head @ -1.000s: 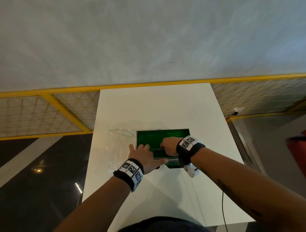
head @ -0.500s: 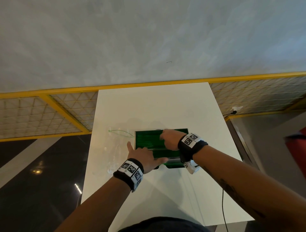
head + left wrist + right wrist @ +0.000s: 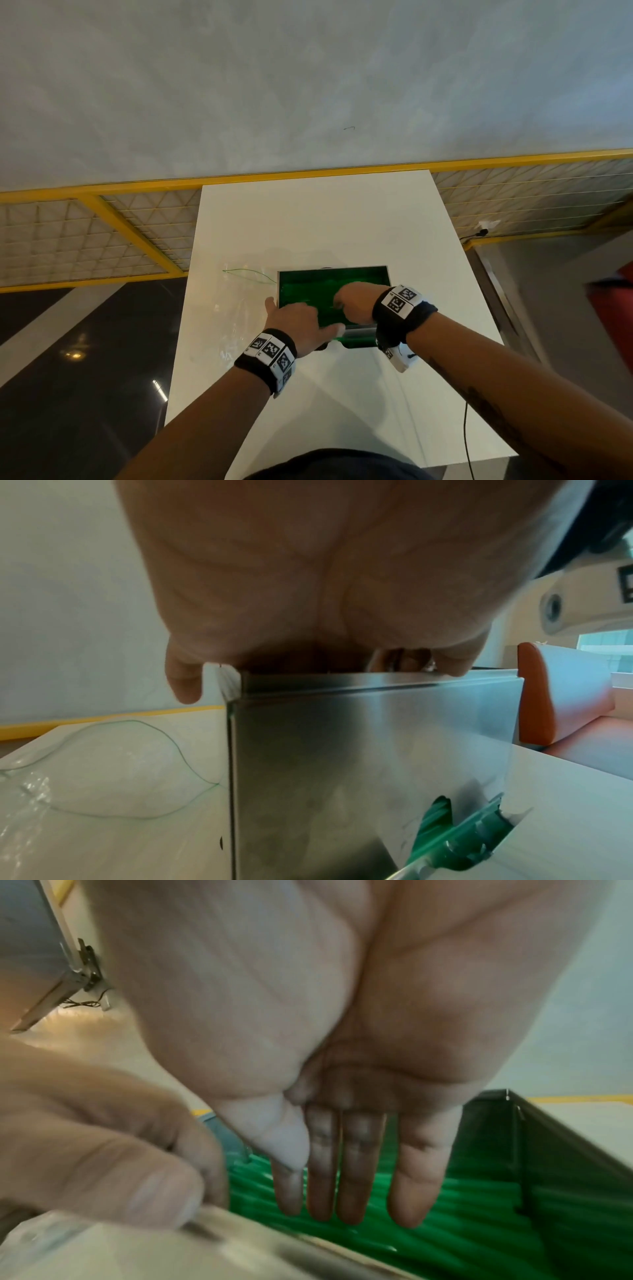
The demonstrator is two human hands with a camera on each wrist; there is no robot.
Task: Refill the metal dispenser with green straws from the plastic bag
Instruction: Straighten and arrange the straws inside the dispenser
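Carefully, the flat right hand [image 3: 356, 1150] should level the straws [image 3: 462, 1218] gently while the left hand [image 3: 297, 322] grips the dispenser [image 3: 369, 750] rim.

Black wristbands [image 3: 265, 356] with white coded tags

The head view looks steeply down; both wrist views sit close, sharing the metal dispenser [image 3: 334, 274] with it.

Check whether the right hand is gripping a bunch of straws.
No, the right hand lies with straight fingers over the green straws, gripping none.
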